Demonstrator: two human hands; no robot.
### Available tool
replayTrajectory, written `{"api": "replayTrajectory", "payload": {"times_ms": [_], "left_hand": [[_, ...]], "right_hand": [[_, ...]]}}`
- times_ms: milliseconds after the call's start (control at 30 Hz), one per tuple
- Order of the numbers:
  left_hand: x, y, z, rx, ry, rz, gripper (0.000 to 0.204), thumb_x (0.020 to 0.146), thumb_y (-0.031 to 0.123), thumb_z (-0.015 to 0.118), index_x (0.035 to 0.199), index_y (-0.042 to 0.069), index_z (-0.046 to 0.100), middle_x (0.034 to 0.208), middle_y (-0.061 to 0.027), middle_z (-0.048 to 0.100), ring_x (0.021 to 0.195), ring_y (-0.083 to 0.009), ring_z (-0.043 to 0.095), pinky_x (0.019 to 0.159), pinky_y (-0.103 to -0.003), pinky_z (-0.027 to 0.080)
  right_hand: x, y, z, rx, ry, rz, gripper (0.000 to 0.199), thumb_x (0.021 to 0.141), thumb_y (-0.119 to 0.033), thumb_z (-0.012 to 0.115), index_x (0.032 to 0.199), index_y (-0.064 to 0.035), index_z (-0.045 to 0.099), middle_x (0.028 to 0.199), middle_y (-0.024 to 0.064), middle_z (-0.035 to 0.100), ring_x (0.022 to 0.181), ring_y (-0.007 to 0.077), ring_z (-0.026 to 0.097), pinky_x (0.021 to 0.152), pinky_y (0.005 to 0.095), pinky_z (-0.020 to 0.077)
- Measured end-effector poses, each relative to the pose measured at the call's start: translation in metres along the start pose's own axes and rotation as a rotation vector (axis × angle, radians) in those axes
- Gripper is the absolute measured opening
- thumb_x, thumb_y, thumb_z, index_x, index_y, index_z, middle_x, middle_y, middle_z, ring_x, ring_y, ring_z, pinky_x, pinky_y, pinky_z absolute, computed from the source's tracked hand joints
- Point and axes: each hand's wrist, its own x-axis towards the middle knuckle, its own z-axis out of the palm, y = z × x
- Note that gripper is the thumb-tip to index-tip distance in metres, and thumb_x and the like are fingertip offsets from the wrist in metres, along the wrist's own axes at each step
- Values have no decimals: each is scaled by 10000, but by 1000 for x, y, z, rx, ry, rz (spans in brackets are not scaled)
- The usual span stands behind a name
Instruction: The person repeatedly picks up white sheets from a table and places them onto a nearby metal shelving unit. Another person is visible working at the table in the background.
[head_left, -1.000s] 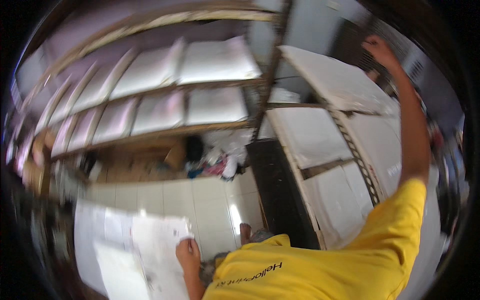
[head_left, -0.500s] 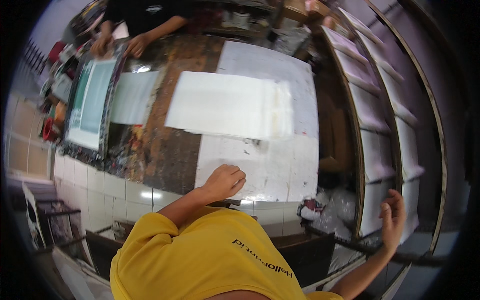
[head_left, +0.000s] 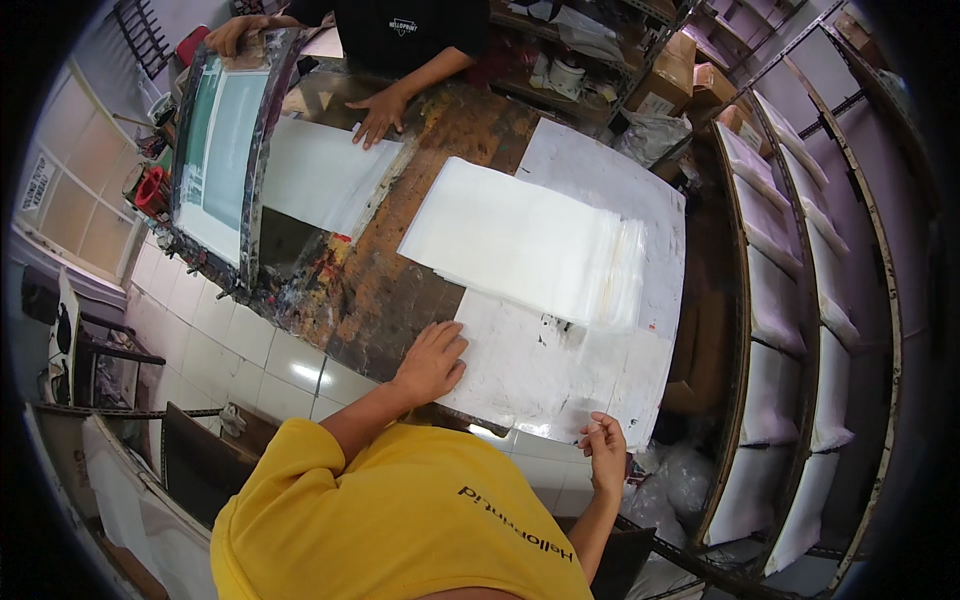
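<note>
The left hand (head_left: pixel 432 362) lies flat, fingers spread and empty, on the near-left edge of a white board (head_left: pixel 560 360), a smooth panel smudged with grey marks. The right hand (head_left: pixel 606 448) curls at the board's near corner, fingertips pinched together at its edge; whether it grips anything I cannot tell. Farther along the board sits a stack of thin, translucent white sheets (head_left: pixel 525 240), rectangular with slightly fanned edges. The board rests on a worn, paint-stained wooden table (head_left: pixel 400 270). Beyond, another person's hand (head_left: pixel 378 112) presses a white sheet (head_left: pixel 320 172) beside a metal-framed screen (head_left: pixel 220 150).
</note>
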Motion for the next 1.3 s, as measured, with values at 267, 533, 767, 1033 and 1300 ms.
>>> {"api": "replayTrajectory", "payload": {"times_ms": [267, 533, 767, 1033, 1300], "left_hand": [[1, 2, -2, 1, -25, 3, 360, 832, 166, 664, 1152, 20, 586, 1338, -208, 498, 1297, -385, 432, 1114, -499, 331], [20, 15, -23, -544, -211, -305, 270, 856, 160, 660, 1085, 20, 628, 1239, -191, 560, 1148, -366, 544, 947, -419, 465], [59, 25, -68, -156, 359, -60, 313, 818, 110, 693, 1106, 14, 615, 1135, -165, 561, 1044, -353, 547, 885, -431, 459], [67, -28, -37, 216, 254, -191, 355, 797, 153, 711, 1106, 24, 591, 1117, -157, 559, 1046, -338, 538, 873, -442, 425], [70, -74, 6, 318, 121, -277, 174, 805, 137, 647, 916, 20, 582, 880, -147, 631, 825, -353, 647, 707, -485, 536]], "right_hand": [[-1, 11, 4, -47, 39, -23, 250, 959, -107, 557, 1191, -15, 570, 898, 53, 641, 691, 81, 556, 576, 216, 414], [-12, 21, 13, -22, 38, -2, 272, 942, -109, 565, 1197, -14, 572, 906, 51, 645, 696, 83, 563, 567, 215, 409], [-24, 26, 16, -13, 57, 44, 292, 941, -138, 586, 1209, -23, 573, 933, 55, 642, 712, 87, 565, 585, 215, 405], [-24, 25, 24, -9, 38, 60, 302, 954, -153, 585, 1223, -18, 568, 923, 51, 640, 710, 89, 566, 588, 219, 408], [-24, 27, 32, -34, -51, 58, 291, 963, -142, 579, 1220, -8, 562, 913, 57, 646, 689, 88, 568, 587, 213, 412]]}}
